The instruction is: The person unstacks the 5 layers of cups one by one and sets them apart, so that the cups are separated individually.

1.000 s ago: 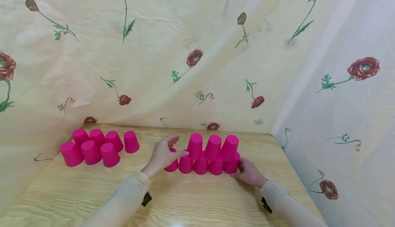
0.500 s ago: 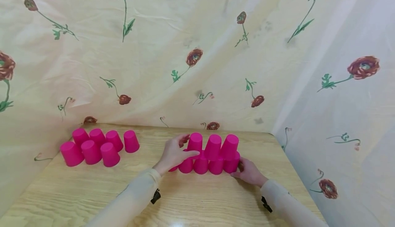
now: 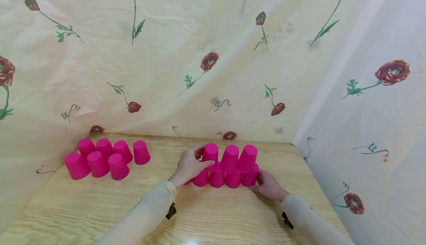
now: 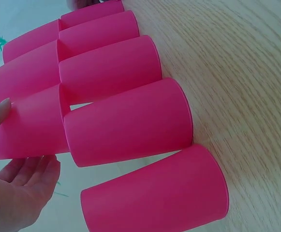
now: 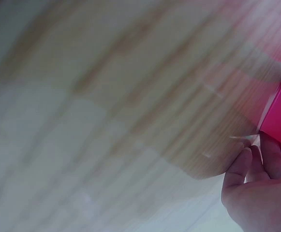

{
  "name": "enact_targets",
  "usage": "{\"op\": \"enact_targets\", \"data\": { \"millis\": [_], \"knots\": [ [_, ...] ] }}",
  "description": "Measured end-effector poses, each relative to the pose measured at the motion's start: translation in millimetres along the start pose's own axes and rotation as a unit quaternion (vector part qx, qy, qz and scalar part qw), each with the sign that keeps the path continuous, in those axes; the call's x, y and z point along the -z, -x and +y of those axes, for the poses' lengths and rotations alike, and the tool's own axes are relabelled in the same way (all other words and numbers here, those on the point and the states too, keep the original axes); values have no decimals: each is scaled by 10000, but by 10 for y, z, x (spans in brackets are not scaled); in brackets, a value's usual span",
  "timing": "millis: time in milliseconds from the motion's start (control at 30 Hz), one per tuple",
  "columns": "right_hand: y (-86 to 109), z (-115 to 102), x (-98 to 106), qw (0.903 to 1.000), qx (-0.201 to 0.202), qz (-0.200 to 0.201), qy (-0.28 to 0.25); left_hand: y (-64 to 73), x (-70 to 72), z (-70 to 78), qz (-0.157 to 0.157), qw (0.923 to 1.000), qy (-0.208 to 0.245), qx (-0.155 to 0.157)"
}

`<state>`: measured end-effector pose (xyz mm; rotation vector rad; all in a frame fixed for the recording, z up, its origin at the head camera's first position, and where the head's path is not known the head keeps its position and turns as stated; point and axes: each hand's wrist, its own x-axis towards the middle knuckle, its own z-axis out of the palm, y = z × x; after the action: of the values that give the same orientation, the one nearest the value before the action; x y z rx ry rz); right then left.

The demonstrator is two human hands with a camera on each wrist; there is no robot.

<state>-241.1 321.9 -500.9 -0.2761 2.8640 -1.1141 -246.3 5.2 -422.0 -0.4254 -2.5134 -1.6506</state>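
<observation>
Upside-down pink plastic cups stand in two tiers near the middle of the table, three on top of a lower row of several. My left hand [image 3: 189,165] holds the leftmost upper cup [image 3: 211,151], its thumb on the near side and fingers on the far side. That upper cup [image 4: 31,125] rests against the lower cup [image 4: 130,123] in the left wrist view. The lower row's left end cup [image 4: 157,193] is mostly behind my hand in the head view. My right hand [image 3: 270,187] grips the rightmost lower cup [image 3: 249,176], thumb in front, fingers mostly hidden behind.
Several more upside-down pink cups [image 3: 98,164] stand grouped at the left of the wooden table [image 3: 213,215]. One cup [image 3: 141,152] sits at that group's right end. A flowered cloth [image 3: 166,71] hangs behind the table and along its sides.
My left hand has moved right, from the lower row's left end to the leftmost upper cup, and now closes round it. The right hand and the cups have stayed put.
</observation>
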Motion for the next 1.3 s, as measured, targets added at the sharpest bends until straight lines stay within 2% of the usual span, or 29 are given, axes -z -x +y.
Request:
{"op": "enact_targets", "data": {
  "millis": [200, 467, 867, 1067, 1300],
  "knots": [
    [-11, -11, 3, 10000, 9, -31, 4, -7, 28, -25, 55, 9998, 170, -69],
    [-23, -11, 10, 10000, 36, 1, 70, -6, 150, -33, 163, 9993, 313, -131],
    [-21, -27, 8, 9999, -78, 5, 93, 39, 468, -60, 480, 9979, 425, 7],
    [-10, -25, 8, 10000, 13, 12, 40, 86, 630, -185, 628, 9975, 329, 46],
    [-12, -24, 0, 9999, -106, 33, 45, 149, 771, -310, 725, 9967, 349, 108]
  ]
}}
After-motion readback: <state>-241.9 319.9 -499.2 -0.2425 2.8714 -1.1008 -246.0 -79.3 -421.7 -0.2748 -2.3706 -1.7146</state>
